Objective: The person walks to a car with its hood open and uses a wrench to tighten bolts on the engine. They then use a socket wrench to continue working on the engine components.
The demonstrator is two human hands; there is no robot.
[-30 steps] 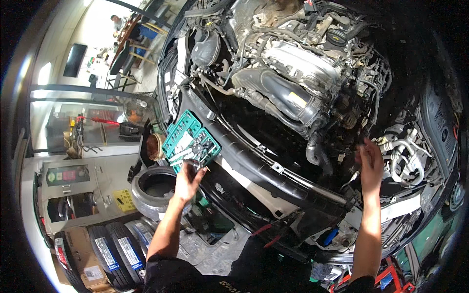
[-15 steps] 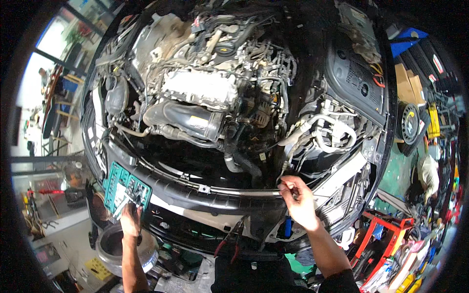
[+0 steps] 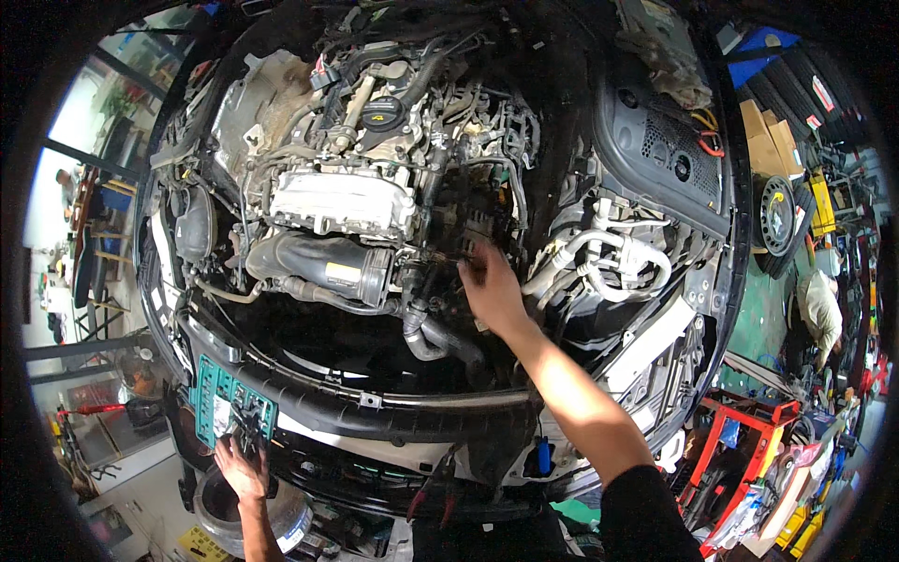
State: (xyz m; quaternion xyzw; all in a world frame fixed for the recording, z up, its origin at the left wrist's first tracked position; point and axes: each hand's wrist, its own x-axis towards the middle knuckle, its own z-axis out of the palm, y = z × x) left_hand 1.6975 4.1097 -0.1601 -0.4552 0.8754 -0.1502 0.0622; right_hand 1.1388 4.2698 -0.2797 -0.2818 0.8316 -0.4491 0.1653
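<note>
At the car's front left corner, my left hand [image 3: 243, 471] grips the lower edge of a teal tool tray [image 3: 212, 386]. Dark and silver pieces, too small to name, lie over the tray's lower part by my fingers. My right hand [image 3: 493, 292] reaches into the engine bay [image 3: 445, 323], its fingers bent together beside the engine. Motion blurs these fingertips, and whatever they pinch is too small to make out. Left of them are a black intake duct [image 3: 314, 267] and a bent black hose [image 3: 433, 339].
Red-handled pliers [image 3: 433, 492] hang at the car's front edge near a blue handle [image 3: 543, 456]. A tyre [image 3: 220, 501] lies on the floor at the lower left. A red cart [image 3: 740, 440] stands at the right, with a spare wheel [image 3: 775, 215] farther back.
My right hand has moved from the front crossbar forward and left, deeper into the engine bay. My left hand stays at the tray. The whole view has shifted slightly.
</note>
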